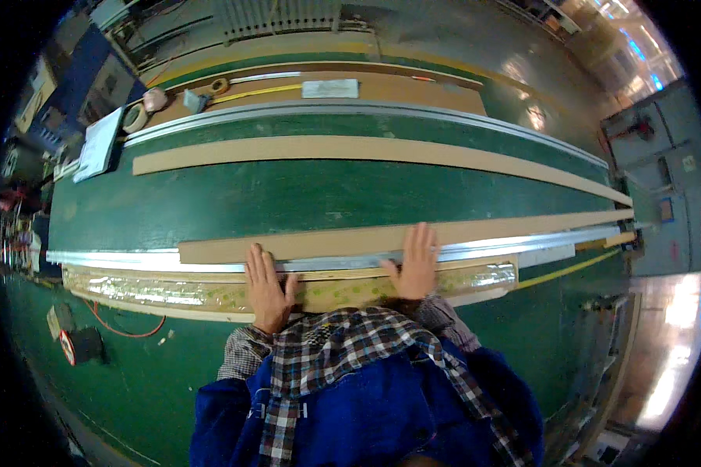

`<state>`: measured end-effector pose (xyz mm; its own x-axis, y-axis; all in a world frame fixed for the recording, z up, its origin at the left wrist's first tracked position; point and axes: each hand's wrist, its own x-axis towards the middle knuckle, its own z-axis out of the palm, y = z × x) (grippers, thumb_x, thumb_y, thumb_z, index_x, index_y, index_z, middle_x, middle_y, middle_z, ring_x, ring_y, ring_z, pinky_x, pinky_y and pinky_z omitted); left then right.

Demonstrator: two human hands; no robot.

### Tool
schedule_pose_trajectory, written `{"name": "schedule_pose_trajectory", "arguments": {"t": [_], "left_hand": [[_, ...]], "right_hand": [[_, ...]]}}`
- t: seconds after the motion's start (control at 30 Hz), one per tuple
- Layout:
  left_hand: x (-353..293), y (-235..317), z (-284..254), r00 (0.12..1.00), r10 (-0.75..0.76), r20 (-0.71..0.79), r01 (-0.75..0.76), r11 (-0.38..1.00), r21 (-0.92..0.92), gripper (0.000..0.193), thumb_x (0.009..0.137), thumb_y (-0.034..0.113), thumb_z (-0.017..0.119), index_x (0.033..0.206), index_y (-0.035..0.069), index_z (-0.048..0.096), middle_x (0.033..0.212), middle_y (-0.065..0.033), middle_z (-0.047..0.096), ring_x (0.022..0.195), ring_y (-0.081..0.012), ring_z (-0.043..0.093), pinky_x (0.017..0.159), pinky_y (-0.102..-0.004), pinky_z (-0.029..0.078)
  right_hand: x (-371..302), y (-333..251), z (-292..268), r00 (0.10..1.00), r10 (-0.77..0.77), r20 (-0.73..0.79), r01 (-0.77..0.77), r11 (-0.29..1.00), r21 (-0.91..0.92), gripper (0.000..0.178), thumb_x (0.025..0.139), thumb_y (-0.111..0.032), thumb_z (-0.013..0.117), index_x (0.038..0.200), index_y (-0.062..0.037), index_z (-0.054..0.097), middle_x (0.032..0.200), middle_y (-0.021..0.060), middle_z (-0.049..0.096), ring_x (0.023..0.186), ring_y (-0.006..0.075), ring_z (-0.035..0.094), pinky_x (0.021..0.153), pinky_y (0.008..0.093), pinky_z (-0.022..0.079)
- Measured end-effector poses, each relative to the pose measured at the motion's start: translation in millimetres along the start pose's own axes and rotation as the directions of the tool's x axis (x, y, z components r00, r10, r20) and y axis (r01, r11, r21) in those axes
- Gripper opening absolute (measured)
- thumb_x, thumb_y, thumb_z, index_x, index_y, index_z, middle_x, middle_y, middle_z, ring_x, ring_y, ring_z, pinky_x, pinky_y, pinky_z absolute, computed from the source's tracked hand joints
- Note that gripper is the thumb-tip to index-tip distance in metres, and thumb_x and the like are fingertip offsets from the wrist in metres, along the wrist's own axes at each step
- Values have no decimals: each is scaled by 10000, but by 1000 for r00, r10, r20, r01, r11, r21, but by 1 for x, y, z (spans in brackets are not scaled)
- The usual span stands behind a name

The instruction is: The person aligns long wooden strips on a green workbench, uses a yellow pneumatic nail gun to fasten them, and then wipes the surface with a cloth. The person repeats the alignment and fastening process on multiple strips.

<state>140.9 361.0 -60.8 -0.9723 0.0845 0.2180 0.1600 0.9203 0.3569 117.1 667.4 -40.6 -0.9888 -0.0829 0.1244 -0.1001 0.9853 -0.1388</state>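
Observation:
Both hands lie flat with fingers stretched out, pressing on long pieces along the near edge of the green table [210, 198]. My left hand [269, 294] reaches across a silver metal profile [132, 258] with its fingertips on a brown cardboard strip [335, 240]. To its right, my right hand [417, 265] rests over the same profile and strip, thumb out to the side. The strip lies along the profile's far side. Under my palms, nearer to me, runs a long package wrapped in clear and printed tape [175, 293]. Neither hand grips anything.
Farther back lie a second cardboard strip [327, 148] and a silver rail [327, 107]. Beyond are a yellow tape measure blade [257, 93], a light paper pad [330, 89], tape rolls [135, 118] and a white sheet [99, 145]. Grey cabinets [662, 187] stand at the right.

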Motion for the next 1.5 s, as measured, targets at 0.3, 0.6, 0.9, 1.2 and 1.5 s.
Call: {"name": "schedule_pose_trajectory", "arguments": {"t": [0.3, 0.6, 0.9, 1.2, 1.5], "left_hand": [[18, 46, 14, 926, 292, 237, -297, 955, -15, 694, 847, 404, 545, 1320, -60, 340, 1460, -183, 231, 1363, -344, 175, 1086, -512, 146], [16, 45, 25, 922, 330, 201, -345, 938, 41, 699, 844, 411, 545, 1331, -45, 333, 1451, -200, 244, 1359, -364, 178, 1088, -524, 126], [38, 58, 28, 879, 431, 202, -433, 901, -38, 708, 854, 364, 532, 1337, -89, 280, 1452, -260, 184, 1358, -393, 156, 1090, -514, 129], [60, 97, 25, 828, 496, 260, -487, 867, -106, 721, 837, 316, 569, 1330, -116, 270, 1449, -271, 174, 1348, -420, 155, 1092, -507, 139], [71, 121, 37, 742, 601, 298, -588, 796, -142, 681, 851, 331, 534, 1319, -109, 306, 1442, -263, 209, 1345, -409, 180, 1090, -503, 151]], "right_hand": [[-7, -45, 18, 920, -391, 32, 378, 905, 198, 734, 822, -564, 486, 1384, -115, 340, 1472, 110, 234, 1361, 333, 169, 1030, 632, 130], [-24, 12, -8, 992, -61, 108, 47, 990, 130, 746, 841, -528, 483, 1408, -88, 276, 1486, 125, 194, 1369, 309, 181, 1029, 639, 88], [-27, 107, -9, 939, 340, -44, -337, 939, 68, 850, 859, -557, 437, 1421, 10, 144, 1498, 181, 93, 1386, 315, 110, 1080, 555, 62], [-13, 181, -4, 847, 519, -118, -523, 852, -7, 872, 861, -592, 409, 1419, 19, 133, 1498, 185, 75, 1390, 306, 85, 1094, 512, 106], [6, 235, -27, 762, 646, -34, -646, 763, 10, 933, 831, -650, 399, 1427, 7, 111, 1507, 154, 67, 1398, 273, 54, 1107, 498, 85]]}}
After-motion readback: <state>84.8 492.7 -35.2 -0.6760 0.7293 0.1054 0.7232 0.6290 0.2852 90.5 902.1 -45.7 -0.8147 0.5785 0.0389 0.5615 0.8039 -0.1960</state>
